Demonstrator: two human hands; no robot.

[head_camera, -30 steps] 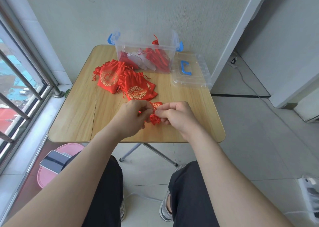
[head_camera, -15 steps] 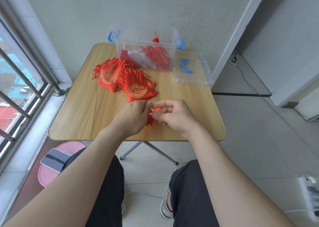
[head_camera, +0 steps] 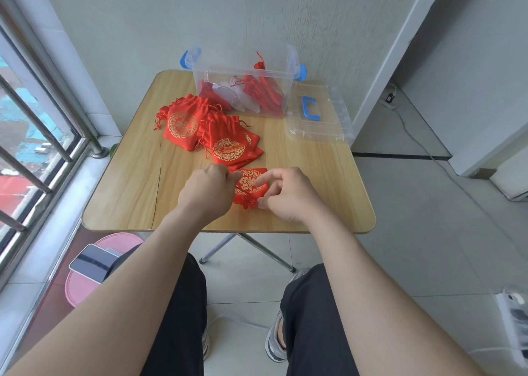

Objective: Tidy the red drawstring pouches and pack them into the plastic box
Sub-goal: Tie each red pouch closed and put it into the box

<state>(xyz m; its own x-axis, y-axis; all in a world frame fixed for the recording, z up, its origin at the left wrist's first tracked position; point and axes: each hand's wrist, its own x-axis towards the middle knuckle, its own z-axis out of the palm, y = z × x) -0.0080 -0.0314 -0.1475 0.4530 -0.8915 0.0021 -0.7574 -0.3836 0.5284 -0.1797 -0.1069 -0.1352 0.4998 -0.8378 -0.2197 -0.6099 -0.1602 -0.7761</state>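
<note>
One change first: no longer bunched up between the two hands as a second ago, lies now flat on the wooden table (head_camera: 128,192), gold round pattern upward. At left, pinches the left edge of this red pouch (head_camera: 251,184) with left hand (head_camera: 210,188), fingers curled, thumb on the cloth. At right, presses the face with straight index finger of right hand (head_camera: 288,194) and nips the gathered neck with the thumb. Hands close together, both on the same pouch. Means probably smoothing almost finished, then into the plastic box (head_camera: 245,73) at the back, already part filled. Behind the left hand, pile of pouches (head_camera: 205,131): shiny, soft, satin-like, gold print, thin cords. Box clear and hard, blue clips; further right flat clear lid (head_camera: 323,130), blue handle
</note>
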